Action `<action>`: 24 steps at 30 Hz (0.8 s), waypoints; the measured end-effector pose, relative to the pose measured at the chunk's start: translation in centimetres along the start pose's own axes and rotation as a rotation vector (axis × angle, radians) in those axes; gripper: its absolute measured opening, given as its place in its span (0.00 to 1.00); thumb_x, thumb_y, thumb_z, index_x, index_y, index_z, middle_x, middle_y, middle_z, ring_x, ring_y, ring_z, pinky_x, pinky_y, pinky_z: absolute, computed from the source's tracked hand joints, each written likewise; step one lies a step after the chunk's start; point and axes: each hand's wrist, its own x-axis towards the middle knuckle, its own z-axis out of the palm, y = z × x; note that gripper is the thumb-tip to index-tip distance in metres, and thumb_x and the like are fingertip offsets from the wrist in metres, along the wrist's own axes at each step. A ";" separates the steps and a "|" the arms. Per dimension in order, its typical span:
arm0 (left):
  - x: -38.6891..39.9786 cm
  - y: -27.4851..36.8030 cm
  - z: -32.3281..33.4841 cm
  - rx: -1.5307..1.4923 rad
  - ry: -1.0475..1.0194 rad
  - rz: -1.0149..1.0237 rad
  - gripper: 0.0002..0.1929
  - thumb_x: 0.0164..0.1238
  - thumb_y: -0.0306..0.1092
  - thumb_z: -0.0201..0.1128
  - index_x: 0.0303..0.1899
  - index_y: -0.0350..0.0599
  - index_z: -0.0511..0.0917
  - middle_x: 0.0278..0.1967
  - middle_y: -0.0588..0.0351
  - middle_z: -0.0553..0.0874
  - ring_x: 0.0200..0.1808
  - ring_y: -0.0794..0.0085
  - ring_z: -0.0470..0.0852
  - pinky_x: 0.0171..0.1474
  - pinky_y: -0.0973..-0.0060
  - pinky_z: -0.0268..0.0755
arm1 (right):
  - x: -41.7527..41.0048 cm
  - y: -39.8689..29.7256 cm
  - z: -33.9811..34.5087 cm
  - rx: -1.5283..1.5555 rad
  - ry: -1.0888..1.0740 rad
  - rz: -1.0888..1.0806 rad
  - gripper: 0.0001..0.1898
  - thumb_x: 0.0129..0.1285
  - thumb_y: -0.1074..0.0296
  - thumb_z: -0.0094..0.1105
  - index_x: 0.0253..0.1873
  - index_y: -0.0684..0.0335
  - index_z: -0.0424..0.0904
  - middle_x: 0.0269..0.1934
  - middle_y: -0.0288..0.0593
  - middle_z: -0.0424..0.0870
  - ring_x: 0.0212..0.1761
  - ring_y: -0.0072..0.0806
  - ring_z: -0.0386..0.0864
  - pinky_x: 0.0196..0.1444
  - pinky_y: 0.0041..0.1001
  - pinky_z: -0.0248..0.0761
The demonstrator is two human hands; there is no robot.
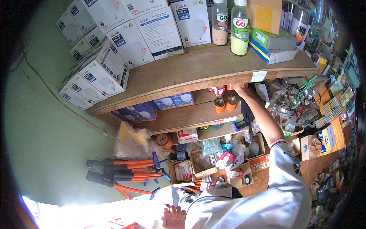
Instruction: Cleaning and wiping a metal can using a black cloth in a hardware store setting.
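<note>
My right hand [240, 87] reaches under the front edge of the top wooden shelf [183, 75], which hides most of its fingers. Right beside those fingers is a partly covered orange can [229, 87]; whether I grip it cannot be seen. Two more small orange cans with metal lids, a left one [219, 105] and a right one [231, 103], stand upright on the shelf below my wrist. Low in the view, my left hand [173, 216] hangs beside my body with loosely curled fingers and nothing visible in it.
White LED bulb boxes [158, 31] and two drink bottles [240, 31] stand on the top shelf. Metal hose clamps [294, 106] hang at the right. Orange-handled tools [131, 171] stick out near the green wall [51, 137]. Open cartons [183, 171] crowd the floor.
</note>
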 end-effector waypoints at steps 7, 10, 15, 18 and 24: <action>1.9 0.1 0.4 -0.058 -0.014 -0.083 0.18 0.74 0.41 0.53 0.59 0.44 0.74 0.24 0.61 0.71 0.25 0.75 0.67 0.31 0.73 0.62 | -1.8 -0.3 -5.4 0.236 0.268 0.043 0.23 0.67 0.59 0.65 0.61 0.66 0.78 0.56 0.53 0.85 0.60 0.48 0.82 0.64 0.44 0.73; 2.6 -0.2 0.8 -0.089 -0.014 -0.110 0.17 0.73 0.40 0.53 0.57 0.44 0.75 0.24 0.61 0.71 0.24 0.76 0.67 0.31 0.73 0.62 | -4.3 1.4 -7.7 -0.015 0.387 -0.028 0.18 0.62 0.64 0.68 0.54 0.67 0.82 0.51 0.57 0.87 0.53 0.53 0.85 0.56 0.45 0.78; 2.6 3.8 1.6 -0.044 -0.138 -0.074 0.16 0.75 0.40 0.50 0.54 0.41 0.76 0.23 0.61 0.70 0.24 0.75 0.66 0.32 0.74 0.63 | -11.0 -7.7 -10.7 0.051 0.436 0.118 0.02 0.64 0.67 0.68 0.39 0.57 0.86 0.38 0.50 0.90 0.39 0.51 0.88 0.39 0.44 0.81; 5.2 5.0 1.5 1.016 -0.278 -0.163 0.14 0.75 0.37 0.57 0.52 0.36 0.78 0.27 0.57 0.78 0.29 0.74 0.75 0.36 0.76 0.68 | -17.8 -6.5 -12.9 0.035 0.488 0.093 0.01 0.64 0.70 0.68 0.39 0.56 0.85 0.39 0.48 0.90 0.39 0.49 0.89 0.39 0.41 0.80; 7.8 6.7 2.9 1.423 -0.731 0.034 0.15 0.72 0.24 0.65 0.58 0.42 0.80 0.50 0.47 0.86 0.42 0.66 0.86 0.45 0.71 0.81 | -28.8 -19.1 -18.7 0.303 0.403 -0.087 0.06 0.59 0.82 0.68 0.37 0.63 0.82 0.40 0.45 0.90 0.39 0.40 0.89 0.41 0.34 0.81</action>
